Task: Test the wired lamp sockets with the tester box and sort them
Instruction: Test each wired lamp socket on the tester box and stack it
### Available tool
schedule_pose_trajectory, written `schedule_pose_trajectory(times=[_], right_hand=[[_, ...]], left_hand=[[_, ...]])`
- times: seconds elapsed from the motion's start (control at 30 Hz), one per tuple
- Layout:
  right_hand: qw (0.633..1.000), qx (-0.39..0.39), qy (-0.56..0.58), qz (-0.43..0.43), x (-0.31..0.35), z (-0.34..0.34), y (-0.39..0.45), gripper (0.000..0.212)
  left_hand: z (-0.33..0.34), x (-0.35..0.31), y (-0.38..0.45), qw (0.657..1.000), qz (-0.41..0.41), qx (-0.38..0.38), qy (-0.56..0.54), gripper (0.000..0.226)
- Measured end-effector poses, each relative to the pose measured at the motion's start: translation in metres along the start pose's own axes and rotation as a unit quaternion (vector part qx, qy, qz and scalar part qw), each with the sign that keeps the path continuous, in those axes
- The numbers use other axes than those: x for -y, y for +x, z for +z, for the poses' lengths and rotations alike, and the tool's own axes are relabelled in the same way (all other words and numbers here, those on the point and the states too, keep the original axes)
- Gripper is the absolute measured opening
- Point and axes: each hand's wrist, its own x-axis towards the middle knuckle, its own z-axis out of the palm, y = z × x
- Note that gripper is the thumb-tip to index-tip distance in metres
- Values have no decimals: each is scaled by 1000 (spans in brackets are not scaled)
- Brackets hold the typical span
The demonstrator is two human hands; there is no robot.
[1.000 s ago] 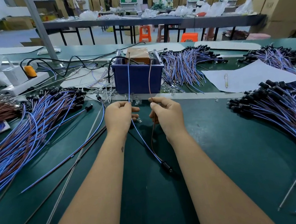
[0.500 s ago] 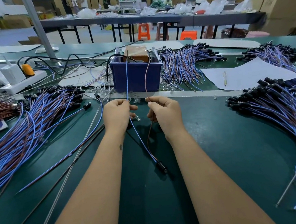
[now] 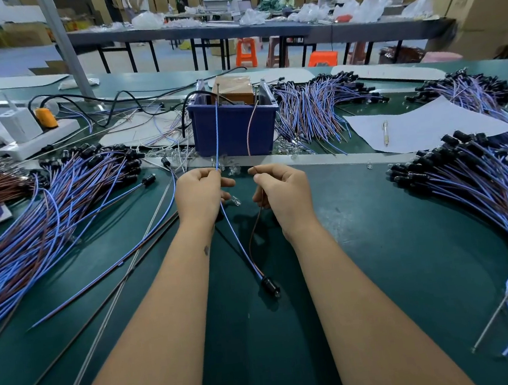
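A black lamp socket [image 3: 270, 284] lies on the green table between my forearms, with a blue wire [image 3: 216, 139] and a brown wire [image 3: 250, 123] running up from it. My left hand [image 3: 199, 195] pinches the blue wire and my right hand [image 3: 280, 191] pinches the brown wire. Both wire ends reach up to the top of the tester box [image 3: 233, 92], a brown box standing in a blue bin [image 3: 233, 131] just beyond my hands. A small clear bulb [image 3: 235, 201] lies between my hands.
Heaps of wired sockets lie at the left [image 3: 44, 208], behind the bin [image 3: 315, 104] and at the right [image 3: 481, 187]. A white power strip [image 3: 37, 140] sits at the back left. A sheet of paper with a pen [image 3: 386, 133] lies at the back right. Loose rods [image 3: 115, 285] cross the table at the left.
The socket has slid a little up the table toward my hands as the wires are drawn up. My hands hold nearly the same spot in front of the bin.
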Motion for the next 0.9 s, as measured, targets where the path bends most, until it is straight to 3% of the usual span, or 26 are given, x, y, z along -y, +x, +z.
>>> schedule_pose_trajectory(times=[0.47,0.73,0.9], right_hand=[[1000,-8,1,-5,0,0,-1,26],[994,-107,9,-23,0,-1,1,21],[992,-125,5,-31,0,-3,0,18]], left_hand=[[0,2,1,1000,3,2,-2,16],[1,2,1,1000,1,2,-10,16],[1,3,1,1000,3,1,-1,15]])
